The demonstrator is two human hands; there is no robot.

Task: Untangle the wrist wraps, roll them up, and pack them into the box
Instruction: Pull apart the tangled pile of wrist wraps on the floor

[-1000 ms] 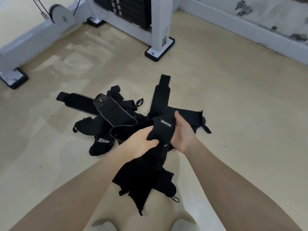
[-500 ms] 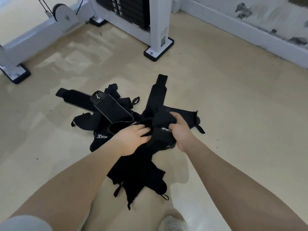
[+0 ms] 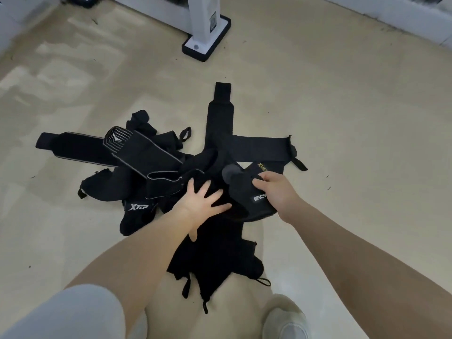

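Black wrist wraps (image 3: 168, 165) — left hand (image 3: 203, 201) splayed flat on them, right hand (image 3: 276, 189) pinching one.

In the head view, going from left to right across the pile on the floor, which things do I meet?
Grey-edged wrap end → wrap with the Xtep logo → left hand → right hand → thumb loop.
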